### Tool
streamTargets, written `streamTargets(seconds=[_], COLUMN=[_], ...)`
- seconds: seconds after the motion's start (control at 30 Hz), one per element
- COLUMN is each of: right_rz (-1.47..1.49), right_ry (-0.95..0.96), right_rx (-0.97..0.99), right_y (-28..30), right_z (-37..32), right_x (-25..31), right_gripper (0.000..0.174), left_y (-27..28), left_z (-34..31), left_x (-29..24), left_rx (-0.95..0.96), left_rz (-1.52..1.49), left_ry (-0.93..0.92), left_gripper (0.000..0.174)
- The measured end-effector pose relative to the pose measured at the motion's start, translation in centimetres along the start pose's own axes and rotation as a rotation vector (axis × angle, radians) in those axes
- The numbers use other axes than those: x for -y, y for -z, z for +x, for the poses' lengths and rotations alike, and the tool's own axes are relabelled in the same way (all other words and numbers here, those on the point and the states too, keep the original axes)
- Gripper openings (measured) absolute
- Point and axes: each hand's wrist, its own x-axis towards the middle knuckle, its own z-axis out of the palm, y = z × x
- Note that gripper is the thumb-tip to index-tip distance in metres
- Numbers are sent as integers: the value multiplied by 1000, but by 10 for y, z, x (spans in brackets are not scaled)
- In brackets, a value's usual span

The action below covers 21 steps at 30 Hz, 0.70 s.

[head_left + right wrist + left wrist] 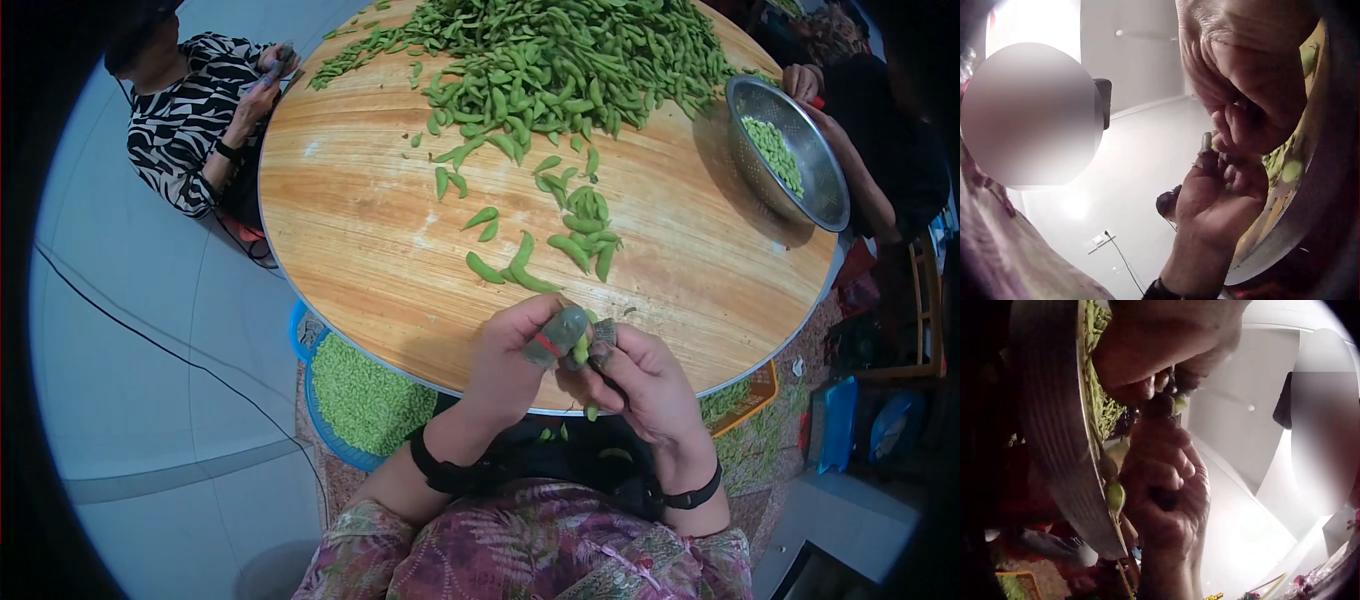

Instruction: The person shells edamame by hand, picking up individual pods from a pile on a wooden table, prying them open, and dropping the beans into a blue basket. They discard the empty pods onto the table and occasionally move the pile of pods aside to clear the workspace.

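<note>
Close over the table's near edge, my left hand (505, 355) and right hand (655, 385) meet around a green edamame pod (582, 348). Both pinch it between thumb and fingers. A grey-green cover (560, 335) with a red band wraps the left thumb, and a dark grey cover (603, 340) is on a right digit. Another green piece (591, 411) shows just below the right fingers. In the left wrist view the right hand (1166, 481) faces the camera with curled fingers; the pod is mostly hidden there. Several loose pods (520, 265) lie just beyond the hands.
A large heap of pods (570, 60) covers the far side of the round wooden table (350, 220). At right, a metal colander (800, 170) with shelled beans tilts beside another person. A blue basin (320, 400) of beans and an orange crate (755, 400) stand below.
</note>
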Motion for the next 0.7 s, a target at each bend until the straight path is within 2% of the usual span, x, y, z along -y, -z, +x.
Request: streamTargets(seconds=[0.07,0.13,0.2,0.23,0.27,0.3,0.43,0.5,0.57,0.6,0.63,0.67,0.7], right_rz=[16,30,-187,-189,-381,-574,-392,-246,-296,-346,-348,-494,-637], right_ry=[-17,-30,11,10,147,287,227,45,53,60,62,263,466], right_rx=[19,37,-70,-70,-155,-241,-230,-240,-195,-149,-150,-240,-330], right_y=[3,5,4,3,1,1,3,4,9,10,9,7,4], right_z=[-2,-4,-6,-5,-3,0,2,0,-1,-1,1,4,7], right_x=[1,3,6,4,1,-2,-1,7,9,9,8,5,2], right_gripper=[19,18,15,15,13,13,13,14,14,14,14,13,13], left_y=[8,1,-3,-4,-4,-4,-1,4,10,7,3,1,-1], left_z=[2,2,1,1,1,2,4,6,8,7,6,5,4], left_x=[2,-4,-6,-7,-7,-7,-9,-11,-15,-14,-11,-9,-13], left_rx=[220,195,171,147,120,118,81,97,227,228,176,122,122], left_rz=[-123,-81,-41,217,474,472,464,431,318,317,419,520,520], left_ry=[49,53,54,-18,-92,-95,-80,-84,-14,-16,-98,-180,-181], left_gripper=[17,18,18,19,20,20,22,23,26,26,27,28,28])
